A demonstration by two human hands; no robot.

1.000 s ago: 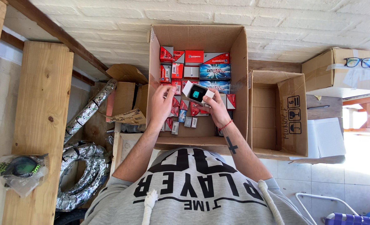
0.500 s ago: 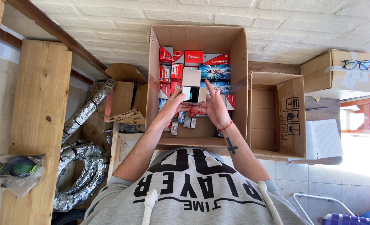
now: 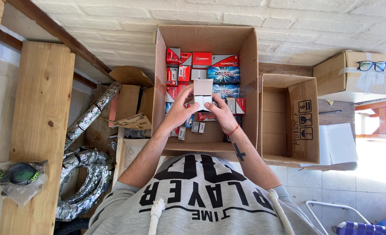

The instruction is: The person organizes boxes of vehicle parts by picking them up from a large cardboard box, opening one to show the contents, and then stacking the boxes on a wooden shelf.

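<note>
White and small, a cardboard carton [image 3: 203, 92] sits pinched between both hands above the large open brown cardboard box [image 3: 247, 78]. Left hand [image 3: 180, 111] has its fingers curled round the carton's left side; right hand [image 3: 222, 114] grips the right side (a red cord circles that wrist). Beneath lie red and blue small packets [image 3: 201, 65]. Just beside stands an empty brown cardboard box [image 3: 288, 117].

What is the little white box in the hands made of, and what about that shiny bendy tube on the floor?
The small white box, held by the left hand and right hand, looks like thin matte cardboard: flat faces, sharp folded edges. The silver tube seems to be crinkled metal foil, probably aluminium, since it shines and wrinkles all over.
</note>
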